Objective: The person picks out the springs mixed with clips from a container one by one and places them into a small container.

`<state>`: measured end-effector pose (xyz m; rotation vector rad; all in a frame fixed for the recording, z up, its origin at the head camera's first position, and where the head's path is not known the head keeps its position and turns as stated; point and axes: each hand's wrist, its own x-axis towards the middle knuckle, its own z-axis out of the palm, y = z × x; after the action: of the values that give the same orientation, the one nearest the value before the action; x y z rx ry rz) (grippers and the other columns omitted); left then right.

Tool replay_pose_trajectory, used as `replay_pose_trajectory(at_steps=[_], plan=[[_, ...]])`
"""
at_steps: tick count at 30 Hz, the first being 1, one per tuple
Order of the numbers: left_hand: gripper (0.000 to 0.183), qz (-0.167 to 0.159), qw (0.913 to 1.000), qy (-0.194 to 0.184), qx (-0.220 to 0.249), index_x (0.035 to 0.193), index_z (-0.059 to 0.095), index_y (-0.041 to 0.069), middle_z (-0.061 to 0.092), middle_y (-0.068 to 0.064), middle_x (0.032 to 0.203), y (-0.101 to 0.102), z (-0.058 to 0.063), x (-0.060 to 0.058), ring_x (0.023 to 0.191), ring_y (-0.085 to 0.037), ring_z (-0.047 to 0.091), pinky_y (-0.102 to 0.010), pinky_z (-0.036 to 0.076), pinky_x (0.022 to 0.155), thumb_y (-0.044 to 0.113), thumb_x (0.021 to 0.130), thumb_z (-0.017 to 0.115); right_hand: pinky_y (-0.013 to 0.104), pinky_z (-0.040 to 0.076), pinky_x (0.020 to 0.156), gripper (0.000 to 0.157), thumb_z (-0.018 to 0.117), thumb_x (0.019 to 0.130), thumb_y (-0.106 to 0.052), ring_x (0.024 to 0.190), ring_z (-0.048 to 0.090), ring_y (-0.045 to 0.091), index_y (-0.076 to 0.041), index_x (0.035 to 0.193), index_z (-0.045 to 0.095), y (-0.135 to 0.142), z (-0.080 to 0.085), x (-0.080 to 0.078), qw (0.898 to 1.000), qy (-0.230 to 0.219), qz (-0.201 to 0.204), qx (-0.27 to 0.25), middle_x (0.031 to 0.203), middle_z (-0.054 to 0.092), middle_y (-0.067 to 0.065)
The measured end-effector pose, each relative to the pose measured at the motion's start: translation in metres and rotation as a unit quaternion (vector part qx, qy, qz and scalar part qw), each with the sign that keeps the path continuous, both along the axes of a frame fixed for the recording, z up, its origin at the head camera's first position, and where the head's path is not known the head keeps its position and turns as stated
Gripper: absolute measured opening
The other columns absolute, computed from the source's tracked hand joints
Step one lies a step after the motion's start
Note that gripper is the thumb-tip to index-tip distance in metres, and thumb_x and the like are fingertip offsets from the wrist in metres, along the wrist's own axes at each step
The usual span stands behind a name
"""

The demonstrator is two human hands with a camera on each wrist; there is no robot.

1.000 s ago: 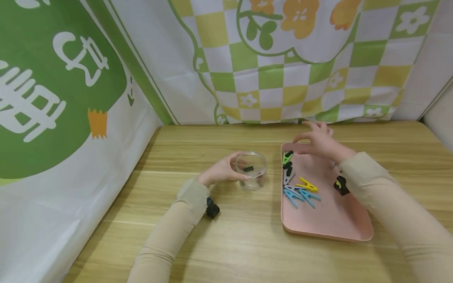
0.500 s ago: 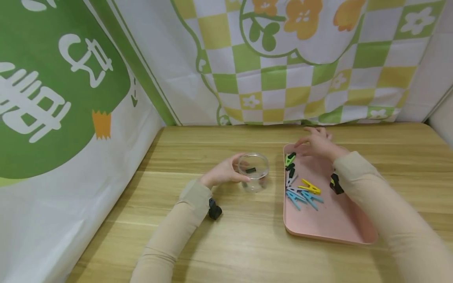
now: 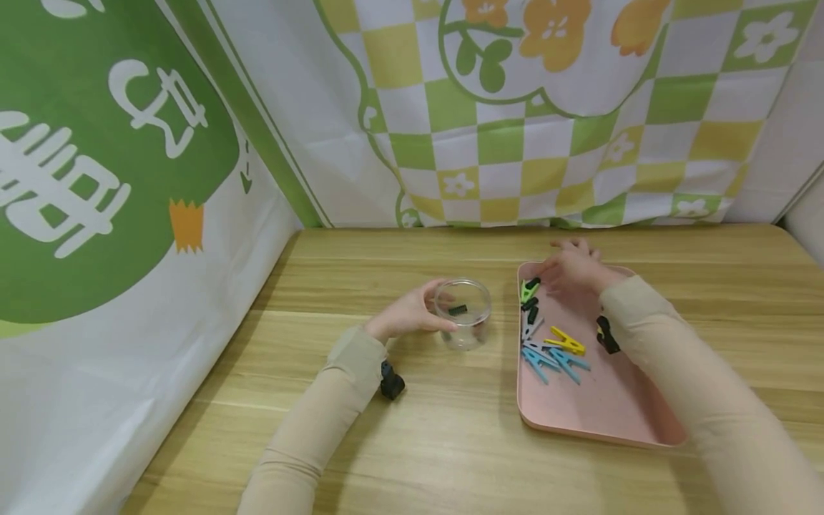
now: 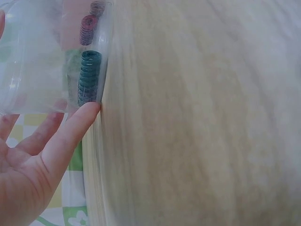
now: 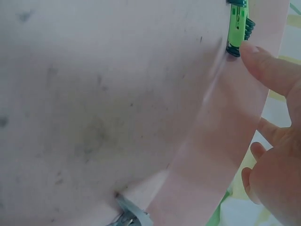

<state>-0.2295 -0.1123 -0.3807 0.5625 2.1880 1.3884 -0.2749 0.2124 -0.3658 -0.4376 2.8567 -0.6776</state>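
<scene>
My left hand (image 3: 407, 312) grips a clear plastic jar (image 3: 465, 337) from its left side, above the wooden table. In the left wrist view a dark green coil spring (image 4: 89, 77) and a red spring (image 4: 87, 29) lie inside the jar. My right hand (image 3: 576, 266) reaches over the far left corner of a pink tray (image 3: 611, 411). In the right wrist view its thumb (image 5: 263, 66) is at the end of a green clothespin (image 5: 236, 28), beside a dark spring (image 5: 249, 29). Whether the thumb touches them, I cannot tell. No held object shows in this hand.
Along the tray's left side lie dark springs (image 3: 531, 309), grey clothespins (image 3: 531, 329), a yellow clothespin (image 3: 568, 340) and blue clothespins (image 3: 566, 363). A grey metallic-looking piece (image 5: 128, 214) lies near the tray wall. A patterned cloth (image 3: 502, 150) hangs behind the table.
My right hand has lowered slightly toward the tray's far left corner. The left hand and jar keep their place; the whole head view has shifted a little.
</scene>
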Motion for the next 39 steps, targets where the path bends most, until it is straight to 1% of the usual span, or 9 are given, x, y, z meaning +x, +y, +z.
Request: replay_pose_trajectory(at_steps=[4, 7, 11, 15, 21, 30, 39], plan=[[0.081, -0.002, 1.0, 0.001, 0.003, 0.147, 0.03, 0.021, 0.042, -0.018, 0.141, -0.001, -0.001, -0.001, 0.112, -0.03, 0.055, -0.035, 0.051, 0.083, 0.011, 0.081, 0.075, 0.067, 0.008, 0.098, 0.032, 0.074, 0.081, -0.01, 0.132, 0.004, 0.053, -0.011, 0.113, 0.07, -0.001, -0.003, -0.004, 1.0, -0.004, 0.007, -0.001, 0.151, 0.02, 0.024], [0.081, 0.0, 1.0, 0.002, 0.001, 0.147, 0.031, 0.022, 0.043, -0.017, 0.141, -0.001, -0.001, -0.001, 0.113, -0.029, 0.055, -0.035, 0.052, 0.083, 0.011, 0.081, 0.075, 0.067, 0.007, 0.099, 0.032, 0.073, 0.082, -0.012, 0.132, 0.004, 0.053, -0.013, 0.114, 0.07, -0.002, -0.006, -0.006, 1.0, -0.004, 0.014, 0.009, 0.151, 0.02, 0.024], [0.081, 0.002, 1.0, 0.005, -0.003, 0.147, 0.031, 0.022, 0.043, -0.016, 0.141, 0.0, -0.001, -0.001, 0.112, -0.029, 0.056, -0.035, 0.052, 0.083, 0.011, 0.08, 0.076, 0.068, 0.007, 0.098, 0.03, 0.073, 0.082, -0.013, 0.133, 0.008, 0.053, -0.013, 0.112, 0.071, -0.003, -0.009, -0.008, 0.999, 0.01, 0.032, 0.036, 0.15, 0.023, 0.026], [0.082, 0.003, 1.0, 0.005, -0.005, 0.147, 0.03, 0.022, 0.044, -0.015, 0.141, -0.001, -0.002, -0.001, 0.113, -0.029, 0.055, -0.036, 0.052, 0.083, 0.011, 0.08, 0.076, 0.068, 0.009, 0.098, 0.026, 0.071, 0.083, -0.011, 0.133, 0.01, 0.053, -0.011, 0.109, 0.072, -0.005, -0.01, -0.009, 0.998, 0.022, 0.038, 0.047, 0.148, 0.026, 0.027], [0.083, 0.0, 1.0, 0.001, -0.002, 0.148, 0.03, 0.022, 0.042, -0.017, 0.142, 0.0, 0.0, 0.0, 0.114, -0.031, 0.054, -0.036, 0.052, 0.085, 0.011, 0.08, 0.076, 0.067, 0.011, 0.097, 0.024, 0.071, 0.082, -0.008, 0.132, 0.012, 0.054, -0.012, 0.106, 0.073, -0.008, -0.012, -0.01, 0.997, 0.032, 0.042, 0.054, 0.147, 0.029, 0.027], [0.083, 0.003, 1.0, 0.002, -0.004, 0.148, 0.03, 0.023, 0.044, -0.016, 0.142, 0.0, 0.0, 0.0, 0.111, -0.027, 0.056, -0.034, 0.052, 0.083, 0.009, 0.08, 0.075, 0.066, 0.012, 0.095, 0.023, 0.07, 0.082, -0.003, 0.132, 0.013, 0.053, -0.01, 0.103, 0.073, -0.009, -0.013, -0.012, 0.997, 0.04, 0.044, 0.046, 0.146, 0.03, 0.027], [0.083, 0.0, 1.0, 0.002, -0.003, 0.148, 0.03, 0.022, 0.044, -0.016, 0.141, 0.0, -0.001, 0.0, 0.11, -0.027, 0.056, -0.034, 0.052, 0.082, 0.009, 0.08, 0.075, 0.065, 0.013, 0.095, 0.017, 0.071, 0.082, -0.006, 0.132, 0.015, 0.053, -0.014, 0.096, 0.076, -0.009, -0.016, -0.013, 0.996, 0.053, 0.043, 0.058, 0.146, 0.032, 0.026]])
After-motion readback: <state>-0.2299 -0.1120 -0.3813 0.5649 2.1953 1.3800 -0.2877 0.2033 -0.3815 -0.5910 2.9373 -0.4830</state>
